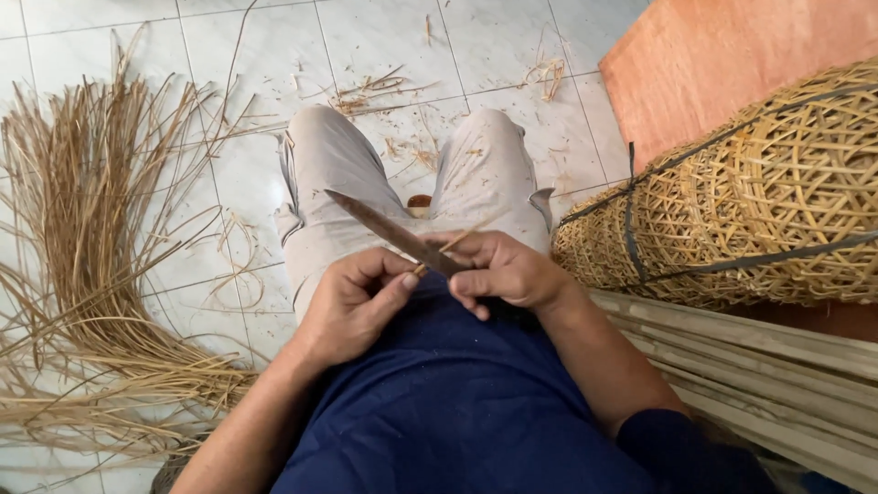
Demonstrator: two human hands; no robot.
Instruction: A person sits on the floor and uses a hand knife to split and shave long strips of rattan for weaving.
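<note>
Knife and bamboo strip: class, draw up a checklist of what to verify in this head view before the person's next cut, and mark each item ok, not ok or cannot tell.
1. Right hand grips the knife by its handle end: ok.
2. Left hand pinches the strip close to the blade: ok.
3. Blade tip points away from the body, over the knees: ok.
4. Left fingertips clear of the cutting edge: cannot tell, they lie right beside it.
5. Floor free of litter: not ok, shavings lie scattered.
6. Spare strips within reach on the left: ok.
</note>
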